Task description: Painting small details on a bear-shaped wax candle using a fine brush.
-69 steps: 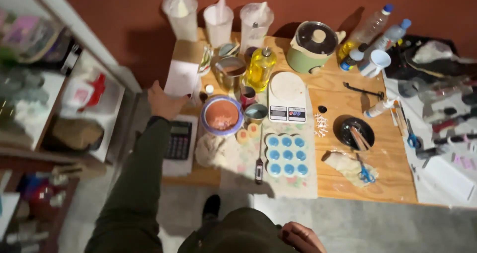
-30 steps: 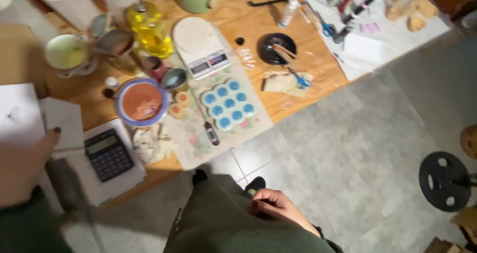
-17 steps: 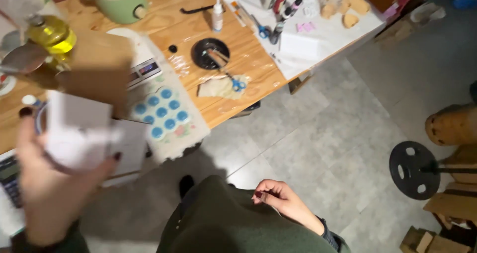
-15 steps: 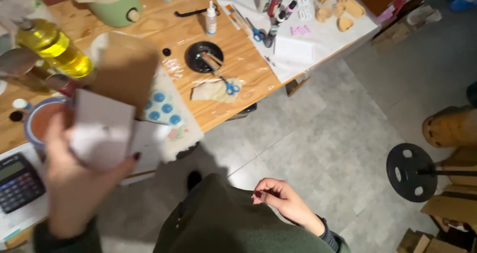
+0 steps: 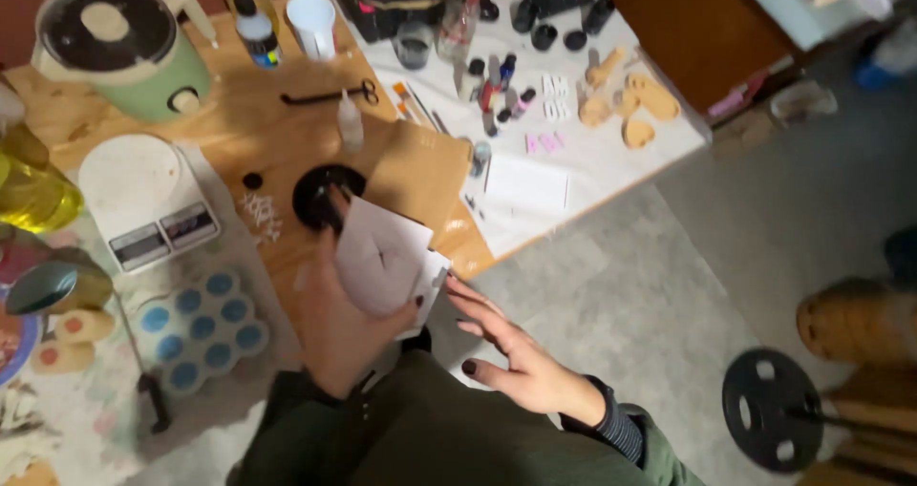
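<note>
Wooden table | left hand pinching white papers, now lower, just below black dish | right hand risen, fingers spread, tips nearly touching papers | view swung right since earlier.

1. A green pot with a dark glass lid stands at the far left of the wooden table; a white kitchen scale lies just in front of it.
2. A blue silicone mould with round cells rests near the table's front edge; a bottle of yellow oil stands at the left border.
3. A small black dish sits mid-table; a little white dropper bottle stands beyond it, with black scissors further back.
4. A white cup stands near the far edge.
5. Tan wooden shapes lie on a white sheet to the right; a black round disc rests on the grey floor.
</note>
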